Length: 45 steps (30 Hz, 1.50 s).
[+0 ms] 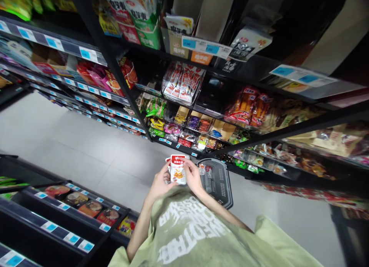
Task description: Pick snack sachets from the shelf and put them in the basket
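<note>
Between my two hands, in front of my chest, is a small red-and-white snack packet [178, 171] with its printed face toward me. My left hand [160, 183] grips its left side, and the white corner of what looks like another packet peeks out behind it there. The fingers of my right hand [192, 176] are closed on its right edge. Below and to the right, a dark plastic shopping basket [223, 182] stands on the floor with a few small red packets [206, 170] in it.
Ahead, a black shelf unit holds bagged snacks, among them white-and-red packets [183, 82] and orange-red bags [250, 105]. Blue-and-white price tags [206, 47] line the shelf edges. Behind on the left, another shelf carries bowl-shaped packages [91, 208]. Grey tiled floor [86, 144] runs between.
</note>
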Tool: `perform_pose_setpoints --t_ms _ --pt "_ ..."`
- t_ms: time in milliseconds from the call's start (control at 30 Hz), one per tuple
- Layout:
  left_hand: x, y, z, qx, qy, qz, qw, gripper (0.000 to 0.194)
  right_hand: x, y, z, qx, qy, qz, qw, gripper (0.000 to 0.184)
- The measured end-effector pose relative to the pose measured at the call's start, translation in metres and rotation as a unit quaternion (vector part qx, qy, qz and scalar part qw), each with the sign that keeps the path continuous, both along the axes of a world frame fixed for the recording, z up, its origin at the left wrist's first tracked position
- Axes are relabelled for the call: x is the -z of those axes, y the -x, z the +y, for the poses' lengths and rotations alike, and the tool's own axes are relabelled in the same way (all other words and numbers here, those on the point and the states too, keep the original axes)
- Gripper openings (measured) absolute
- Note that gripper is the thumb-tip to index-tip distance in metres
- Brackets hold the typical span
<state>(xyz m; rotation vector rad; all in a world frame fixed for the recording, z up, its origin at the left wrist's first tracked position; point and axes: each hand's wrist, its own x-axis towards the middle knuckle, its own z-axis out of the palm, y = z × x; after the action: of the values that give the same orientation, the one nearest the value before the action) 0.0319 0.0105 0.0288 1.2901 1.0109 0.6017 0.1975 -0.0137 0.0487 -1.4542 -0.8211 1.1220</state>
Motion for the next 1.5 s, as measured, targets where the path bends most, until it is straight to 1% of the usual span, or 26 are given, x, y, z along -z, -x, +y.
perform_pose_setpoints --t_ms 200,400,533,600,733,867,967,1067,1167,1267,1400,1500 --pt "0.001 0.000 0.000 0.000 -0.009 0.014 1.000 0.097 0.003 0.000 0.001 -0.011 -0.011 0.019 1.000 0.027" --pt "0.002 -0.002 0.000 -0.001 -0.014 0.012 1.000 0.097 0.007 0.001 0.000 -0.020 -0.017 0.056 0.998 0.030" --pt "0.000 -0.004 0.001 -0.002 -0.007 0.009 1.000 0.096 0.010 0.001 -0.001 -0.022 -0.024 0.053 0.998 0.031" --pt "0.000 -0.005 0.001 -0.005 -0.012 0.017 1.000 0.096 0.011 0.001 0.000 -0.025 -0.023 0.034 0.999 0.033" --pt "0.003 -0.010 -0.001 -0.032 -0.048 0.052 0.997 0.090 0.008 0.001 0.002 -0.034 -0.018 -0.044 0.998 0.044" --pt "0.009 -0.017 -0.007 -0.093 -0.066 0.070 0.991 0.085 0.003 0.001 0.005 -0.055 -0.005 -0.099 0.994 0.060" --pt "0.011 -0.022 -0.011 -0.130 -0.069 0.052 0.988 0.074 0.001 0.001 0.005 -0.058 0.011 -0.123 0.991 0.073" --pt "0.010 -0.023 -0.013 -0.147 -0.113 0.067 0.980 0.062 0.002 0.000 0.003 -0.056 0.021 -0.145 0.988 0.080" --pt "0.010 -0.022 -0.014 -0.152 -0.146 0.083 0.974 0.059 0.005 0.001 0.003 -0.053 0.022 -0.156 0.986 0.081" --pt "0.011 -0.021 -0.015 -0.160 -0.155 0.083 0.971 0.059 0.010 0.003 0.003 -0.055 0.015 -0.149 0.987 0.075" --pt "0.014 -0.020 -0.019 -0.167 -0.140 0.067 0.974 0.059 0.014 0.006 0.004 -0.072 0.006 -0.107 0.992 0.069" --pt "0.013 -0.021 -0.023 -0.170 -0.120 0.042 0.977 0.064 0.013 0.005 0.004 -0.071 -0.009 -0.062 0.996 0.067"
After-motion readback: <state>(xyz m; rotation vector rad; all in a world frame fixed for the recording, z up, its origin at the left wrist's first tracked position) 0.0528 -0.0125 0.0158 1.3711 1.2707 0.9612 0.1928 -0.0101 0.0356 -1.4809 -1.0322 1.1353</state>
